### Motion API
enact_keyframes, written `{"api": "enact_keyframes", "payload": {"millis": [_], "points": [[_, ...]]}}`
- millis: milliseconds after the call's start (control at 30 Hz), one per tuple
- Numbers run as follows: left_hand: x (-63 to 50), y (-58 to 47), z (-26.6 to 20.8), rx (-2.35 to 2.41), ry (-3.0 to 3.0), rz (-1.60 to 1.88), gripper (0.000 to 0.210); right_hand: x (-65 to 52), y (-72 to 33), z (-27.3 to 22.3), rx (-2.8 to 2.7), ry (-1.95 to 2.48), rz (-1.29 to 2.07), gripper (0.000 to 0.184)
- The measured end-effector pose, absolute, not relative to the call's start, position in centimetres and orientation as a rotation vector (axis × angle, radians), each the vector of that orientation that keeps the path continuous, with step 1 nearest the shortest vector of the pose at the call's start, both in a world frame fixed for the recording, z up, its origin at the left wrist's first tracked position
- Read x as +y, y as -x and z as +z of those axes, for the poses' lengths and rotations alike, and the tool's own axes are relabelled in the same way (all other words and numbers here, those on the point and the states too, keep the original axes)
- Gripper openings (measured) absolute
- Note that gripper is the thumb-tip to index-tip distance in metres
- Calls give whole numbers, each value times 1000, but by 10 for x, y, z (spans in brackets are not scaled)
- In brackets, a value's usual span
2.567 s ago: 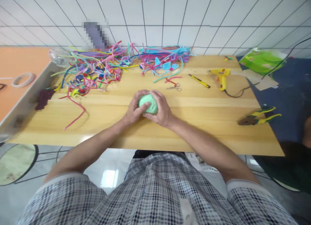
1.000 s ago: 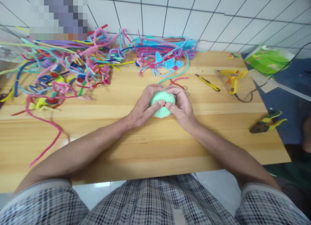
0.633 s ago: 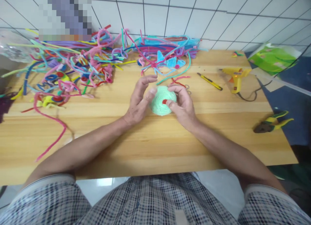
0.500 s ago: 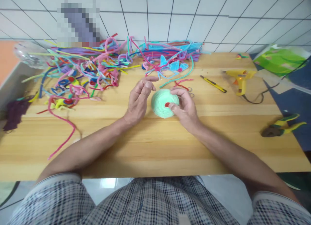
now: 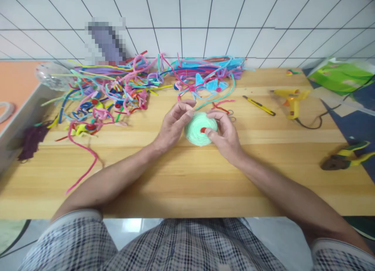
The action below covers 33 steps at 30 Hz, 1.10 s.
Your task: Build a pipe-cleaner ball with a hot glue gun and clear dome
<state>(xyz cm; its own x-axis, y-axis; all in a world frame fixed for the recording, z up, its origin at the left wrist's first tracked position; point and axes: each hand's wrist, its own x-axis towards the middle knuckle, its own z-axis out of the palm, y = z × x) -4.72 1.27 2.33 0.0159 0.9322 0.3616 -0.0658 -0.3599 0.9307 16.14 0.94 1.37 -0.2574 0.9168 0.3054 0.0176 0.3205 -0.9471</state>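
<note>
In my right hand (image 5: pixel 227 136) is a flat round mint-green coil (image 5: pixel 196 132), which looks like wound pipe cleaner. A small red spot (image 5: pixel 203 130) marks its face, and my right thumb presses beside it while the fingers curl around the right edge. At the coil's upper left edge is my left hand (image 5: pixel 175 122), its thumb and fingers drawn together in a pinch. Whatever lies between those fingertips is too small to make out. Both hands are raised over the wooden table (image 5: pixel 181 177).
Tangled coloured pipe cleaners (image 5: pixel 117 91) cover the back left, with bundles (image 5: pixel 216 66) along the tiled wall. A yellow cutter knife (image 5: pixel 259 105), glue gun (image 5: pixel 291 101) with cable, and pliers (image 5: pixel 341 159) lie right. A long pink pipe cleaner (image 5: pixel 92 150) trails at left.
My left hand has come right up to the coil's upper left edge, its thumb and fingers closer together. My right hand keeps its hold. The whole view has shifted slightly.
</note>
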Motion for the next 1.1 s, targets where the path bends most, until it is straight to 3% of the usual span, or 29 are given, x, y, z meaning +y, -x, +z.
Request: {"api": "enact_keyframes", "payload": {"millis": [500,833,1100], "points": [[-8,42,33,924,-1838,1453,15,10,-161,17,-1589,873,1111,45],[-8,46,36,1050,-2058,1354,18,10,-161,19,-1591,892,1135,56],[-7,52,22,962,-2412,1463,28,11,-163,19,-1576,876,1168,52]]}}
